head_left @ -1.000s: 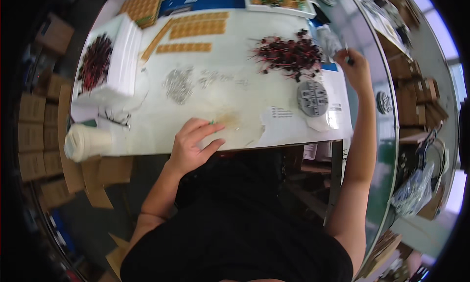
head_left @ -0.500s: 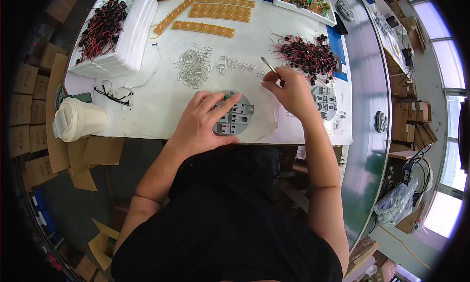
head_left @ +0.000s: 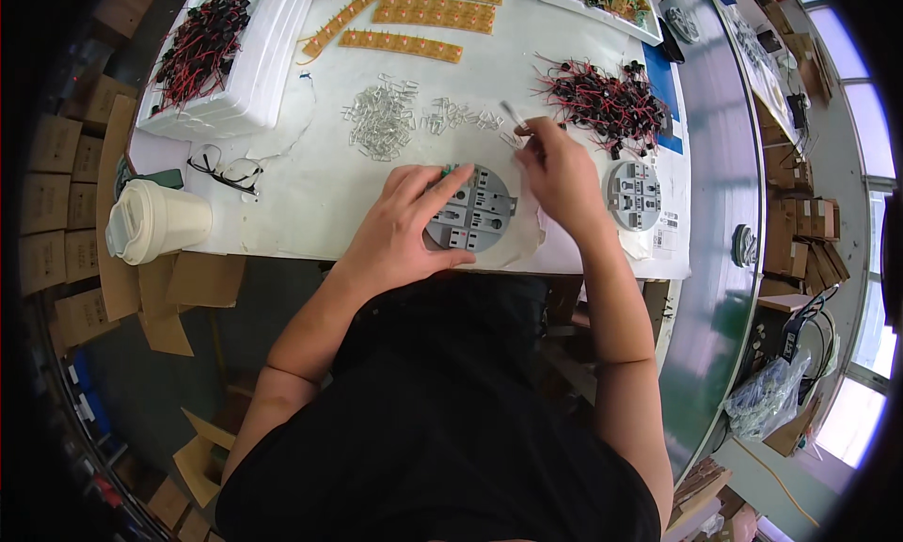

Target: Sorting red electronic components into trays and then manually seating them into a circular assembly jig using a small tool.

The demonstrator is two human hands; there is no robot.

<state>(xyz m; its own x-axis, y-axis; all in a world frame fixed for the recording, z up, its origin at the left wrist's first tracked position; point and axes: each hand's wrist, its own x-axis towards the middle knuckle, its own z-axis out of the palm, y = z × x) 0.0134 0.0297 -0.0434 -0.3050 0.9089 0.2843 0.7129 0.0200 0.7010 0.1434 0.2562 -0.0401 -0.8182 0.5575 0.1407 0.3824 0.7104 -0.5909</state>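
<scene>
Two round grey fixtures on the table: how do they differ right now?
The near fixture sits in front of the person, left hand resting on it, partly covered. The far fixture lies to the right, untouched and fully visible. The right hand, holding tweezers, is beside the near one. Both are round, grey, slotted discs lying flat.

Matt grey plastic round jig [head_left: 470,211] on smooth white paper-covered worktop [head_left: 310,180], glossy clear plastic pieces [head_left: 381,120], matt paper cup [head_left: 155,222], brown cardboard boxes [head_left: 47,203].

Brown cardboard boxes [head_left: 56,180] stack beyond the tabletop's left edge; a white label [head_left: 666,233] lies near its right front corner.
</scene>
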